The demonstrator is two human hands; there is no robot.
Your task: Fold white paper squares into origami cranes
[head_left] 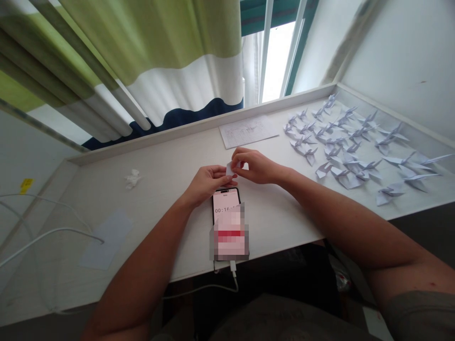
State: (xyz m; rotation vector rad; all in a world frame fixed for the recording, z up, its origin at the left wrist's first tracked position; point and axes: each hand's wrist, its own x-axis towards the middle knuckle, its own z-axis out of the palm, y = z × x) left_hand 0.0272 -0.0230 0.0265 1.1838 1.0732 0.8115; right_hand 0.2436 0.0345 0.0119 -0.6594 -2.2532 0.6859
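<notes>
In the head view, the left hand and right hand both pinch a small white paper, held over the table just beyond the far end of a phone. Folded paper birds crowd the right side; a marked sheet lies farther off, and a crumpled white wad sits left.
</notes>
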